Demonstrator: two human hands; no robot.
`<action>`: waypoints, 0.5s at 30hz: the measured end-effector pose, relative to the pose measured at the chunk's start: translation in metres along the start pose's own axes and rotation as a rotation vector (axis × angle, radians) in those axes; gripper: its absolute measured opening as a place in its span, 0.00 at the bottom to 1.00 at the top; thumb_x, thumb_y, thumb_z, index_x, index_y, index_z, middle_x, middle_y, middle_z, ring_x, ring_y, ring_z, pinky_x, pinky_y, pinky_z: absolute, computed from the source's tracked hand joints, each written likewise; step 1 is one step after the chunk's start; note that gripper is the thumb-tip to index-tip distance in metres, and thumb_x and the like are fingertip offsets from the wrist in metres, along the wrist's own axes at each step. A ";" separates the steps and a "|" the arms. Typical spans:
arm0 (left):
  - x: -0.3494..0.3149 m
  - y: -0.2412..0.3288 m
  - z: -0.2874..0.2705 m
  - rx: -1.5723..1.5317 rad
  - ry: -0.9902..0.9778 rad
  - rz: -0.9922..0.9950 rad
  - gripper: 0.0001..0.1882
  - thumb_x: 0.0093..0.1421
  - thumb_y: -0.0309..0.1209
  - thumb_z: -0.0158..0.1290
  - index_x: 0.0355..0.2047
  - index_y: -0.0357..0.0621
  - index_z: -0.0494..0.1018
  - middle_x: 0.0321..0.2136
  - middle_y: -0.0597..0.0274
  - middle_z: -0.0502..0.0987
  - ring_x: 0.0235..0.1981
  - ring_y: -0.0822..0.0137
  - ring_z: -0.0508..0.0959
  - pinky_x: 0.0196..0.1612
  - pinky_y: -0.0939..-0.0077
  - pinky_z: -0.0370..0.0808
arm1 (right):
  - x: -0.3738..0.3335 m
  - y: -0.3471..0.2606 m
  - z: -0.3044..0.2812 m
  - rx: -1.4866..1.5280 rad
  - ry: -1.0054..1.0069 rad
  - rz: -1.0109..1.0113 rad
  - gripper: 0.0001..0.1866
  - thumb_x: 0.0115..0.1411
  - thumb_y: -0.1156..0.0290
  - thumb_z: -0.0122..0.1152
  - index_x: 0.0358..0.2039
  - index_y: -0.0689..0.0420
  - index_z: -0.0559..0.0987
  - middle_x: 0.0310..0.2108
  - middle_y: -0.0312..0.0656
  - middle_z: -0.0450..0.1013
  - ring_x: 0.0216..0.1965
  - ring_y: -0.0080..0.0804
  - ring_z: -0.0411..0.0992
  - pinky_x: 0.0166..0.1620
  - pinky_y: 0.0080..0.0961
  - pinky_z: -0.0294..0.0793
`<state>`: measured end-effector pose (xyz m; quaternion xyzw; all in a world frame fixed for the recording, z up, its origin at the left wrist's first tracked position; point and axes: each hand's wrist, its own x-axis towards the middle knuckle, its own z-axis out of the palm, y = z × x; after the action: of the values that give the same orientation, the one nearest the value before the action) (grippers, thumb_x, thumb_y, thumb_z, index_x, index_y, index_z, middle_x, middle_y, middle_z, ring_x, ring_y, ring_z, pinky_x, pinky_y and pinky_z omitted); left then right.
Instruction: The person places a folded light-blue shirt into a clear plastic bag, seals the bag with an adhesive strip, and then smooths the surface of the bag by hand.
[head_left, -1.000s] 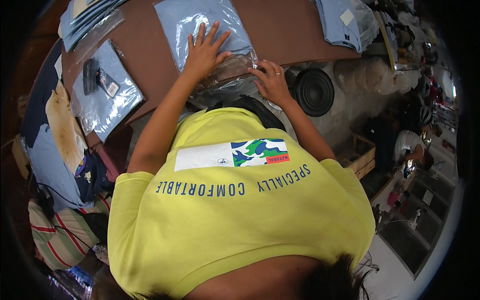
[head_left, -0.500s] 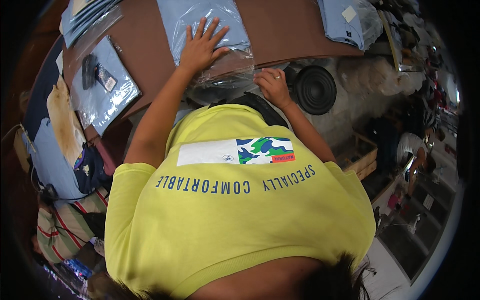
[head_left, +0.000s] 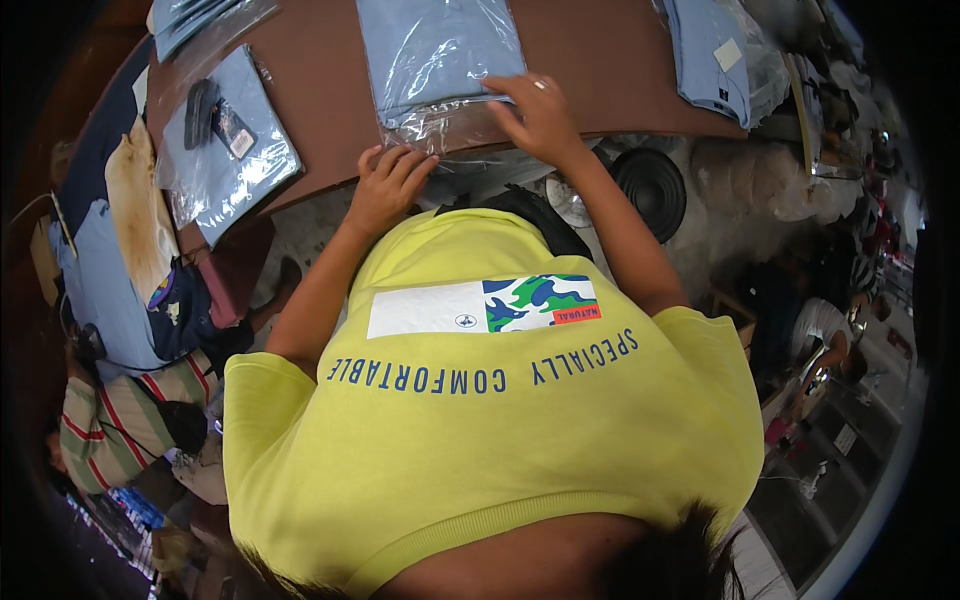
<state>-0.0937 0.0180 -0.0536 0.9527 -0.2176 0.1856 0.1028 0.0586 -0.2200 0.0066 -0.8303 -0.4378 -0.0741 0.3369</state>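
A folded light-blue garment [head_left: 440, 50] lies in a clear plastic bag on the brown table, its loose bag flap [head_left: 450, 125] toward me at the table's edge. My left hand [head_left: 388, 188] is at that edge with curled fingers closed on the flap's near left part. Over the bag's near right corner is my right hand [head_left: 545, 120]. Its index finger stretches onto the plastic and its thumb stands apart from it, so the hand is open.
To the left lies another bagged blue garment [head_left: 245, 150] with a dark strip [head_left: 200, 112] and a tag on top. More folded blue garments [head_left: 705, 60] sit at the right edge. A round black ribbed object [head_left: 650, 195] is below the table. A person in a striped sleeve [head_left: 130, 420] is at left.
My left hand has come off the garment's top and back to the table edge. My right hand has moved from the flap up onto the bag's near right corner.
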 end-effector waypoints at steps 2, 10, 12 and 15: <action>-0.006 0.001 0.010 0.058 0.034 0.007 0.19 0.53 0.34 0.59 0.46 0.53 0.74 0.44 0.72 0.74 0.50 0.71 0.71 0.59 0.58 0.54 | 0.026 0.008 0.028 -0.131 -0.139 -0.098 0.23 0.63 0.55 0.52 0.57 0.42 0.70 0.58 0.38 0.66 0.60 0.39 0.62 0.61 0.41 0.57; -0.017 0.007 0.000 0.050 0.107 -0.075 0.10 0.51 0.30 0.59 0.35 0.55 0.76 0.37 0.76 0.76 0.43 0.73 0.75 0.58 0.60 0.55 | 0.029 0.026 0.096 -0.474 -0.349 -0.186 0.29 0.66 0.41 0.37 0.66 0.28 0.55 0.70 0.24 0.45 0.71 0.37 0.42 0.69 0.47 0.41; -0.023 0.009 -0.003 0.039 0.073 -0.067 0.09 0.52 0.31 0.59 0.35 0.54 0.75 0.37 0.75 0.76 0.43 0.73 0.75 0.58 0.60 0.54 | 0.031 0.027 0.099 -0.490 -0.337 -0.186 0.29 0.65 0.40 0.35 0.66 0.28 0.55 0.70 0.24 0.45 0.71 0.38 0.42 0.69 0.47 0.41; -0.037 0.006 -0.003 0.019 -0.008 -0.008 0.11 0.52 0.34 0.59 0.37 0.53 0.75 0.40 0.73 0.75 0.48 0.72 0.72 0.59 0.59 0.54 | 0.032 0.027 0.099 -0.429 -0.322 -0.183 0.27 0.67 0.45 0.37 0.66 0.29 0.56 0.70 0.25 0.45 0.71 0.38 0.42 0.69 0.47 0.41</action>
<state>-0.1289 0.0277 -0.0646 0.9552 -0.2125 0.1835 0.0938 0.0815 -0.1473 -0.0688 -0.8406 -0.5333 -0.0623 0.0714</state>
